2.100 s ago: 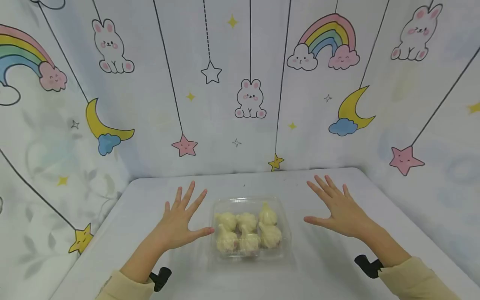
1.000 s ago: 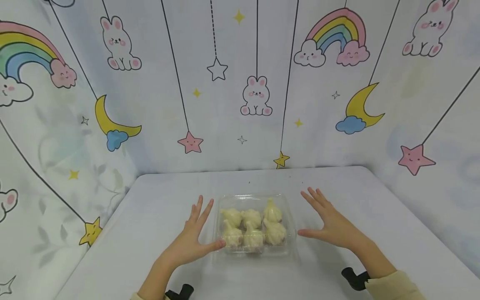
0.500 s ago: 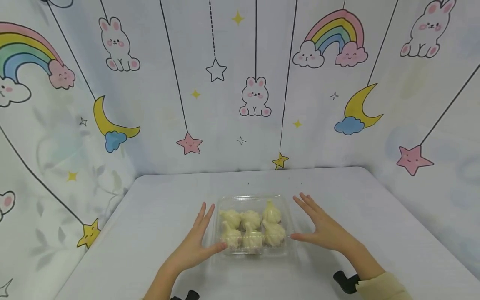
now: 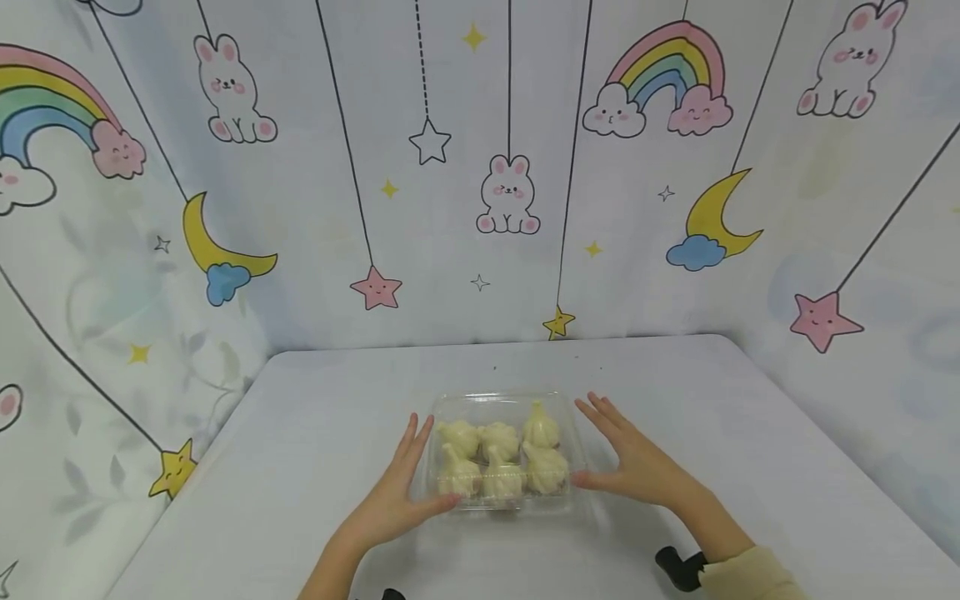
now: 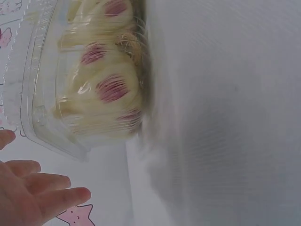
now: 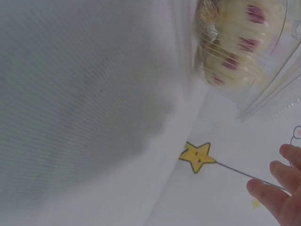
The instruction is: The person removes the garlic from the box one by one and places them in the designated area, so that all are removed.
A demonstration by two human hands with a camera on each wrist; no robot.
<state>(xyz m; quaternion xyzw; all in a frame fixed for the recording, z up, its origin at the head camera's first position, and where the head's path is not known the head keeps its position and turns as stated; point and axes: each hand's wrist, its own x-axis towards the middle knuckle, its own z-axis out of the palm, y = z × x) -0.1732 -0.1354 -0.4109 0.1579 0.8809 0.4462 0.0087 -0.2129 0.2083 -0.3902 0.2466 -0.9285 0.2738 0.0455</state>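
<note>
The head view shows the left hand (image 4: pixel 393 496) and right hand (image 4: pixel 645 467), fingers spread, flanking a clear box (image 4: pixel 491 406) of pale bulbs (image 4: pixel 546 470) midway between the side edges of the worktop (image 4: pixel 337 400). Only the wrist views reveal the bulbs' purple patches (image 5: pixel 112 88) and brownish roots (image 5: pixel 130 46).

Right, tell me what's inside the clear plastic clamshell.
Six garlic bulbs in two rows of three, some showing purple patches. The front row partly hides the back row; what lies beneath the bulbs is covered.
</note>
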